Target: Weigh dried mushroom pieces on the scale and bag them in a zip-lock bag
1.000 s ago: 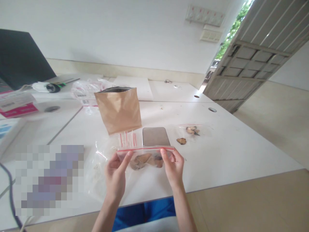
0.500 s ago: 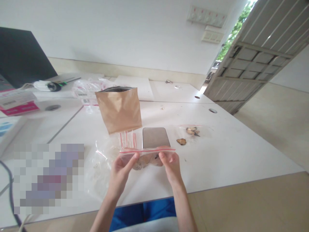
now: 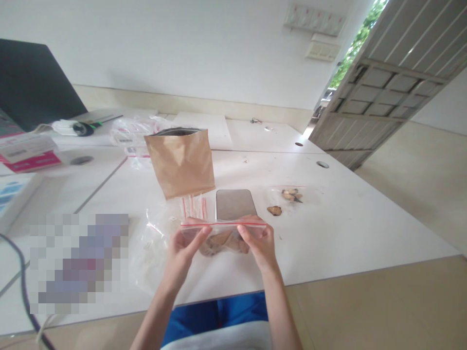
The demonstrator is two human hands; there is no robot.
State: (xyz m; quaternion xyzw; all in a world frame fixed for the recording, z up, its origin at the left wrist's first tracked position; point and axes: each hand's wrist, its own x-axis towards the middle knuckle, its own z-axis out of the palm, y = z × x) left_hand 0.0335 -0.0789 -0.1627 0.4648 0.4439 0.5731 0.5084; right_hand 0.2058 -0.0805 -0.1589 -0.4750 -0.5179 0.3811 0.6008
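Observation:
A clear zip-lock bag [image 3: 224, 225] with a red seal line hangs between my hands, brown dried slices [image 3: 222, 243] inside it. My left hand [image 3: 188, 242] pinches the left part of its top edge, and my right hand [image 3: 257, 238] pinches the right part, thumbs on the near side. Just beyond the bag lies a small flat scale [image 3: 235, 204] with a metal top. Right of it are one loose dried slice [image 3: 274, 210] and another zip-lock bag [image 3: 292, 194] of slices. Several empty zip-lock bags [image 3: 193, 206] lie beyond my left hand.
An open brown kraft pouch [image 3: 182, 163] stands behind the empty bags. Crumpled clear plastic [image 3: 151, 253] lies left of my left hand. A blurred-out item [image 3: 80, 262], a pink-and-white box [image 3: 31, 150] and a dark cable [image 3: 24, 287] are farther left. The table edge [image 3: 365, 271] runs in front.
My right thumb has shifted slightly left along the bag's top edge. Both hands still hold the bag, and more of the slices inside shows. The camera view has shifted slightly.

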